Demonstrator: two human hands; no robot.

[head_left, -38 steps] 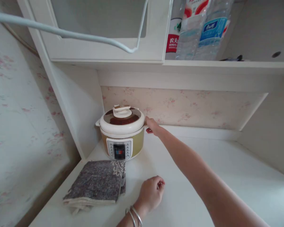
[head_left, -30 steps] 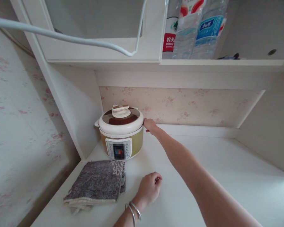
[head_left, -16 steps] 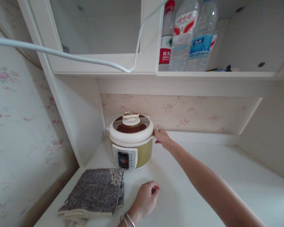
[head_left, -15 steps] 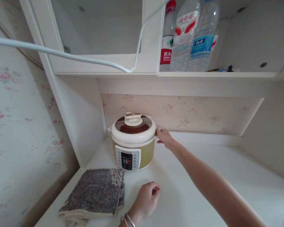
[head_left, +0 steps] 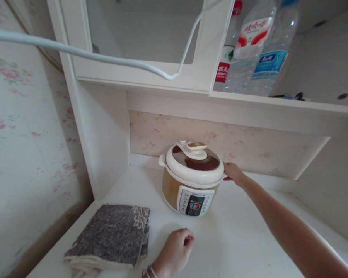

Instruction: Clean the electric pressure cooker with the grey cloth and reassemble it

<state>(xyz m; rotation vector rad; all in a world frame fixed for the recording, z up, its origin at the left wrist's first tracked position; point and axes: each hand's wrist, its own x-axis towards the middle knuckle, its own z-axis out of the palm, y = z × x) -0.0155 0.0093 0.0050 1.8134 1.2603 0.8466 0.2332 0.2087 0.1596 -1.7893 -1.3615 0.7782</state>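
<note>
A white electric pressure cooker (head_left: 171,187) with a gold body, brown-topped lid and front control panel stands on the white counter, its panel angled rightward. Its right side handle is in the grip of my right hand (head_left: 232,172); some of those fingers are hidden behind the handle. Below the panel, my left hand (head_left: 176,249) is loosely curled into a fist, apart from the cooker, with nothing visible in it. To the left of that hand lies a folded dark grey cloth (head_left: 110,233) with pale fringed edges.
Overhead runs a white cabinet (head_left: 145,79), its right shelf holding plastic bottles (head_left: 245,54). A white cable (head_left: 110,58) hangs across the upper left, close to the camera. Side panels bound the counter (head_left: 237,247) at left and right.
The pressure cooker has shifted right along the counter, away from the cloth, and turned a little, with my right hand on its handle. My left hand stays curled; the view has tilted slightly.
</note>
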